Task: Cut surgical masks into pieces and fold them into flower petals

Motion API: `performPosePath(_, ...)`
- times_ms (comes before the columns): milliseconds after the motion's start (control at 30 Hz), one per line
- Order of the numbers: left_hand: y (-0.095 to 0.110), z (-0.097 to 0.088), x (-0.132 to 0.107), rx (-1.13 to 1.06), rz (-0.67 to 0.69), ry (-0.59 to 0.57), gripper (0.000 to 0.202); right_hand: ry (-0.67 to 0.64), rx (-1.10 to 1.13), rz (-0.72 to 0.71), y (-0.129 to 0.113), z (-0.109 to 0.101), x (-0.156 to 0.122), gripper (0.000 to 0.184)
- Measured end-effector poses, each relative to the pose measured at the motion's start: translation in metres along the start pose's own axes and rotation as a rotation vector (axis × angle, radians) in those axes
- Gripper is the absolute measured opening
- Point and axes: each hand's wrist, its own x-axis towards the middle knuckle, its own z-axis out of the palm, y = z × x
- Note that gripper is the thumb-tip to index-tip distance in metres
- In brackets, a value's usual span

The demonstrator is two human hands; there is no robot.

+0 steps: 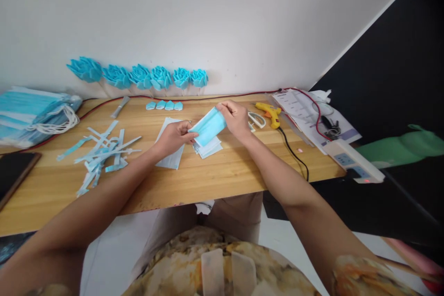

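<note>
I observe the blue face-mask panel [211, 125] suspended between both hands, above a stack of cut panels [210, 149] on the wooden table [208, 185]. Left hand [175, 136]: thumb and fingers pinch the panel's left end. Right hand [236, 118]: thumb and fingers pinch its far right end. I judge that gripping opposite ends keeps the thin material flat. Trimmed strips [100, 155] are heaped at the left, presumably to separate offcuts from panels. The yellow glue gun [272, 113] lies to the right, likely within the right hand's reach.
</note>
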Motion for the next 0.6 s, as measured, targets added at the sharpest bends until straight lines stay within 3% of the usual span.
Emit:
performPosePath(100,0.023,-0.009,-0.015,0.436,0.114,-0.038,0.024,-0.084,0.049,-0.023,-0.002,-0.003,0.001,0.026)
performPosePath(167,0.046,-0.013,-0.040,0.615,0.244,-0.102,0.021,-0.184,0.093,-0.031,-0.005,-0.006,0.002,0.027)
performPosePath(233,0.066,-0.013,-0.077,0.536,0.361,-0.182,0.016,-0.264,0.114,-0.038,-0.012,-0.010,0.002,0.028)
performPosePath(333,0.073,-0.006,-0.139,0.287,0.288,-0.376,0.021,-0.326,0.034,-0.129,-0.025,-0.016,0.000,0.026)
performPosePath(367,0.065,-0.001,-0.157,0.193,0.213,-0.472,0.024,-0.346,-0.012,-0.180,-0.030,-0.018,0.000,0.025)
performPosePath(433,0.036,0.008,-0.184,0.025,0.061,-0.551,0.033,-0.359,-0.046,-0.222,-0.039,-0.024,-0.001,0.023)
performPosePath(500,-0.003,0.019,-0.197,-0.035,-0.056,-0.569,0.044,-0.361,0.046,-0.130,-0.045,-0.031,-0.001,0.025)
performPosePath(533,-0.022,0.025,-0.198,-0.049,-0.134,-0.553,0.048,-0.363,0.132,-0.048,-0.047,-0.035,0.000,0.030)
performPosePath(600,-0.049,0.034,-0.192,-0.005,-0.240,-0.412,0.050,-0.322,0.333,0.112,-0.045,-0.041,0.003,0.044)
